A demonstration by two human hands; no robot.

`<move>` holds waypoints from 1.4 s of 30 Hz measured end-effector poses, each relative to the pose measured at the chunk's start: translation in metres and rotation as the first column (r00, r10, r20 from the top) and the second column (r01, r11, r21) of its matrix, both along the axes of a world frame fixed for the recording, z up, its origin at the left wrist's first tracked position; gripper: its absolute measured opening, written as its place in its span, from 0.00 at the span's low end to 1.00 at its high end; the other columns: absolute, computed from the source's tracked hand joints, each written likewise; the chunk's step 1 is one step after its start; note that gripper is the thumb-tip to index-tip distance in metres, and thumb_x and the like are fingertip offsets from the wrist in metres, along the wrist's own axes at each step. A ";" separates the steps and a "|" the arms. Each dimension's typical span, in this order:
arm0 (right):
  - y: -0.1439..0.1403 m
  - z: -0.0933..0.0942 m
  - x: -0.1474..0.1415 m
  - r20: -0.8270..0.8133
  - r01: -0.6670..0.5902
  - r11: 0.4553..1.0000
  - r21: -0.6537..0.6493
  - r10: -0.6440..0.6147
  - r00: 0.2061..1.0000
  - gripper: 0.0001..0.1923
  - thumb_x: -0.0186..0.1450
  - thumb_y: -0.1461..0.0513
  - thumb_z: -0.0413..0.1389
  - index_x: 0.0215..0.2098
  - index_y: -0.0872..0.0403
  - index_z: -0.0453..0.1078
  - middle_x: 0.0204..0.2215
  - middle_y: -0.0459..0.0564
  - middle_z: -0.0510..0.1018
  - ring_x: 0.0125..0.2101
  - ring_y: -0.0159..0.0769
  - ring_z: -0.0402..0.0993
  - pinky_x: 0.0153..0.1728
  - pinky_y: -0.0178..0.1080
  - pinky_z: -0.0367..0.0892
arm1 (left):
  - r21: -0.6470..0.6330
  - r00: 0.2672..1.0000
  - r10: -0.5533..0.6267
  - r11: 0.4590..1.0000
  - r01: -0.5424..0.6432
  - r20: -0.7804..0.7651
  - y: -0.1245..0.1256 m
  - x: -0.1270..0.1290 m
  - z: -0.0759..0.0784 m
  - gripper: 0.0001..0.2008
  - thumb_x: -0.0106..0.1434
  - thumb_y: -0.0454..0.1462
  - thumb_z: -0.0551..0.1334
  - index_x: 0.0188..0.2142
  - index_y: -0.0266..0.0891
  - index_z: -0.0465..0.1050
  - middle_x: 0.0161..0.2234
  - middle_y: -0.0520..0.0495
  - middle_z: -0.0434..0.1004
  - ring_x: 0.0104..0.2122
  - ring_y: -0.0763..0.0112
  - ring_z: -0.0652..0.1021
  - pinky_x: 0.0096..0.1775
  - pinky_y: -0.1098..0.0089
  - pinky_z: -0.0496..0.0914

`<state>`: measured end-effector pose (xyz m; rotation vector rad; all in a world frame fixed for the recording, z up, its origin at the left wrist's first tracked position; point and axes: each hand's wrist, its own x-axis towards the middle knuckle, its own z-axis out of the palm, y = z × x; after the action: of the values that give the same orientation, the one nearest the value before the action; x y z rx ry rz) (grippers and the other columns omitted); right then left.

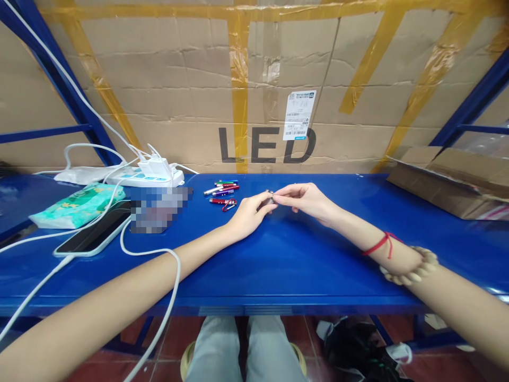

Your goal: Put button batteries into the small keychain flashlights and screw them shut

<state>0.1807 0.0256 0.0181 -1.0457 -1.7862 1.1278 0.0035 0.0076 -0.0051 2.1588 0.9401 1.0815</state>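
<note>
On the blue bench (278, 265) before a cardboard wall, a small dark part (270, 199) is pinched between the closed fingertips of the left hand (250, 212) and right hand (304, 199), pens (222, 192) lying just left.

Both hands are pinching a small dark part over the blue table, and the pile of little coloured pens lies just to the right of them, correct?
Not quite. In the head view the left hand and right hand do meet on the small dark part over the blue table, but the pile of little coloured pens lies to the left of them, not the right.
</note>
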 end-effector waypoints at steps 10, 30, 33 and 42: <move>-0.001 0.003 0.001 0.054 0.019 0.994 -0.109 -0.014 0.998 0.20 0.47 0.52 0.65 0.36 0.52 0.77 0.32 0.48 0.77 0.27 0.26 0.64 0.20 0.29 0.56 | 0.004 1.000 0.010 1.000 -0.010 -0.013 -0.002 0.000 0.001 0.05 0.63 0.32 0.57 0.38 0.36 0.70 0.29 0.52 0.73 0.31 0.68 0.75 0.36 0.73 0.66; -0.006 0.009 0.001 0.069 -0.005 0.969 -0.247 0.023 0.997 0.18 0.48 0.52 0.65 0.35 0.52 0.74 0.25 0.44 0.72 0.23 0.23 0.61 0.20 0.27 0.55 | 0.013 0.999 0.019 1.000 -0.019 -0.035 0.000 0.000 0.001 0.04 0.62 0.33 0.57 0.38 0.37 0.67 0.32 0.51 0.74 0.31 0.67 0.75 0.37 0.71 0.67; -0.006 0.007 0.001 0.078 0.011 0.977 -0.211 0.006 0.997 0.18 0.49 0.52 0.64 0.35 0.52 0.74 0.26 0.45 0.72 0.23 0.23 0.61 0.19 0.26 0.55 | -0.004 1.000 0.011 1.000 -0.011 -0.005 -0.001 0.000 0.001 0.07 0.63 0.33 0.56 0.42 0.38 0.62 0.30 0.52 0.74 0.29 0.69 0.74 0.37 0.71 0.66; 0.000 0.011 0.005 0.160 0.123 0.987 0.106 -0.139 0.977 0.20 0.52 0.52 0.61 0.39 0.55 0.73 0.28 0.48 0.75 0.22 0.27 0.65 0.21 0.31 0.60 | 0.005 0.997 0.046 0.999 -0.047 0.054 -0.004 -0.001 0.003 0.04 0.65 0.33 0.52 0.40 0.39 0.60 0.30 0.51 0.73 0.25 0.73 0.71 0.32 0.74 0.65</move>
<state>0.1858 0.0254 0.0290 -1.2119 -1.8511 0.8881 0.0029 0.0034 -0.0016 2.1119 0.9681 1.1601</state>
